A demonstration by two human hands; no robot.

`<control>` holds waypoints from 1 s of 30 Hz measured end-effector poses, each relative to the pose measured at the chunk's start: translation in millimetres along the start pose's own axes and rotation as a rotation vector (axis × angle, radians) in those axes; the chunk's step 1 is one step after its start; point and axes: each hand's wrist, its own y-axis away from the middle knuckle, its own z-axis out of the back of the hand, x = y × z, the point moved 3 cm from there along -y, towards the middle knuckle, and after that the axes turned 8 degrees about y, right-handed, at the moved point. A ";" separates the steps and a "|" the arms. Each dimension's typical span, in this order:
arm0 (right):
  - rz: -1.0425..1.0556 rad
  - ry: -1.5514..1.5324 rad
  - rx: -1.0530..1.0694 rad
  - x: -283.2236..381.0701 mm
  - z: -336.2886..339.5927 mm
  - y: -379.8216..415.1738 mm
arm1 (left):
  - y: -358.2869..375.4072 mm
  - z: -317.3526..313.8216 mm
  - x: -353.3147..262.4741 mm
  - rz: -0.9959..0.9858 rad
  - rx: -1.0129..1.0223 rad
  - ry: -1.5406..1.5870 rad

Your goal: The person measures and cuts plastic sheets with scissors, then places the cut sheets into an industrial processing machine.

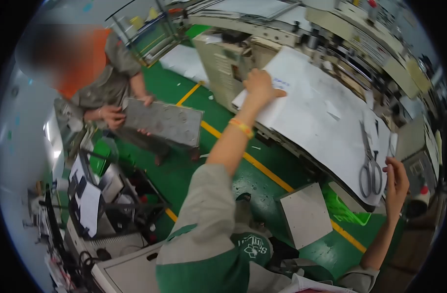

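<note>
White sheet (pixel 306 117) is the big one in front of us, spread across the right half of the frame. Upper left, a co-worker (pixel 125 68) is holding a grey panel (pixel 164 122). Big scissors (pixel 368 157) lie on our sheet at centre right, handles toward the bottom. Our left hand (pixel 261 89) is on the sheet's edge, thumb out; can't tell if it's gripping. Our right hand (pixel 397 181), half open and seemingly empty, is just beside the scissors.
</note>
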 end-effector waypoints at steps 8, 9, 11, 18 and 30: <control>0.048 -0.131 0.357 90.4 -154.3 -100.7 | -11.4 8.3 14.4 0.171 0.101 0.190; 0.058 -0.114 0.360 87.5 -169.2 -112.5 | -14.6 7.3 16.4 0.166 0.145 0.193; -0.010 -0.166 0.391 78.7 -194.4 -130.6 | -11.1 12.0 15.2 0.168 0.129 0.181; -0.477 -0.770 0.393 29.2 -251.2 -168.0 | 17.5 13.9 22.6 -0.104 -0.109 0.709; -0.545 -1.294 0.723 31.4 -204.5 -142.7 | 121.9 27.6 -29.6 -0.523 0.327 1.184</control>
